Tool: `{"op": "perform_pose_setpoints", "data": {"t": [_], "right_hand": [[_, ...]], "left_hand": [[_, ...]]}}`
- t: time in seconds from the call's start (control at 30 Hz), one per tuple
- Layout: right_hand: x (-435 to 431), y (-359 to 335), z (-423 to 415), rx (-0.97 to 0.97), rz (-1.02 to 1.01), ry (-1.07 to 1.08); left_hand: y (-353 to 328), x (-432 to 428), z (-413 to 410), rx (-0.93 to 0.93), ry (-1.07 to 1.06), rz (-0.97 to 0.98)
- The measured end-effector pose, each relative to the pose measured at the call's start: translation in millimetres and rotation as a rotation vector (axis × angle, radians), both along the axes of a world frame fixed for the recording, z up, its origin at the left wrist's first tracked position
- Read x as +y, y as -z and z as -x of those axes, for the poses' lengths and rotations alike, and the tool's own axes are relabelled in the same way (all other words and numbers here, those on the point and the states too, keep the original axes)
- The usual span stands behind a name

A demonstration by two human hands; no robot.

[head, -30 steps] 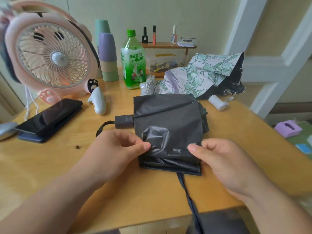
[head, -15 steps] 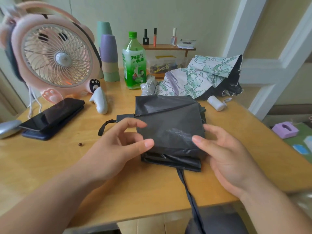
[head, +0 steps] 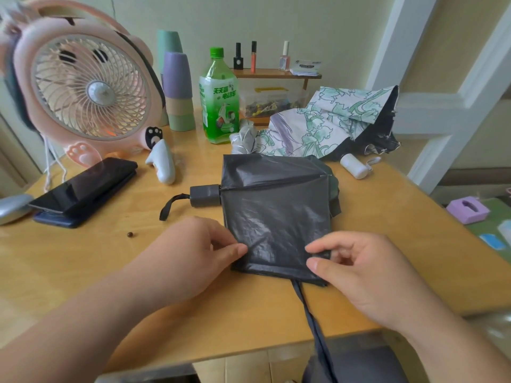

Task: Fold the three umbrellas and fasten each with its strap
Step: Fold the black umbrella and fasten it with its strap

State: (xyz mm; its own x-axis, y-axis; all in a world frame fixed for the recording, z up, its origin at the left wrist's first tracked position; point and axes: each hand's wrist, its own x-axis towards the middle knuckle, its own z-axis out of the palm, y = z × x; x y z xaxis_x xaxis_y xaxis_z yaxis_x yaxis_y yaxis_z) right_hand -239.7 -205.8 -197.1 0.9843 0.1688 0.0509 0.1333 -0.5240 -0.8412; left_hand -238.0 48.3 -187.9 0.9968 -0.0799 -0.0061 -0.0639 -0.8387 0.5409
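The black umbrella (head: 276, 211) lies flat on the desk (head: 83, 250) straight in front of me. Its handle (head: 205, 195) points left and its strap (head: 311, 319) trails over the near edge. My left hand (head: 199, 252) pinches the near-left edge of the canopy between thumb and fingers. My right hand (head: 367, 272) pinches the near-right corner the same way.

The cloth looks thin, light and slick to me, quick to crinkle and likely to spring out of a fold, while the ribs inside should be stiff. I'd hold it along the hem to pleat it, then grip the bundle near the handle. The strap is limp and will need fishing up.

Just behind, the floral umbrella (head: 331, 120) sprawls half collapsed. The desk is smooth pale wood, so things may slide. A pink fan (head: 91, 89), a phone (head: 85, 183) and a green bottle (head: 218, 106) crowd the back and left, and a white door frame (head: 431, 111) stands to the right.
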Motion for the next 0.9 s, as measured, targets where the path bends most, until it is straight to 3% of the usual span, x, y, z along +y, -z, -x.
{"op": "perform_pose_setpoints", "data": {"t": [0.07, 0.13, 0.17, 0.3, 0.37, 0.43, 0.5, 0.67, 0.8, 0.9], "right_hand": [[2.0, 0.9, 3.1, 0.007, 0.103, 0.015], [4.2, 0.9, 6.2, 0.015, 0.190, 0.016], [4.9, -1.2, 7.8, 0.011, 0.250, 0.014], [4.7, -21.0, 13.7, 0.030, 0.561, -0.017], [10.8, -32.9, 13.7, -0.106, 0.741, 0.047], [23.4, -36.8, 6.5, -0.392, 0.767, 0.095], [41.2, -32.9, -9.2, -0.502, 0.728, -0.007], [47.7, 6.6, -35.5, -0.268, 0.874, -0.259], [23.8, 12.7, -22.1, -0.184, 0.972, -0.331], [18.7, 7.8, -13.6, -0.132, 0.986, -0.330]], "left_hand": [[1.7, -2.0, -4.4, -0.126, 0.053, -0.148], [2.0, -1.9, -12.2, -0.342, 0.222, -0.300], [0.6, -1.6, -16.3, -0.362, 0.318, -0.365], [-3.3, -1.9, -30.4, -0.069, 0.520, -0.536], [-0.9, -1.5, -31.5, 0.001, 0.548, -0.568], [4.4, -0.5, -28.0, 0.001, 0.550, -0.576], [9.4, -1.2, -20.6, -0.033, 0.542, -0.598], [17.1, 3.2, 3.0, -0.050, 0.558, -0.590], [15.9, 22.6, 11.0, -0.096, 0.614, -0.448], [6.7, 25.7, -4.9, -0.323, 0.556, -0.278]]}}
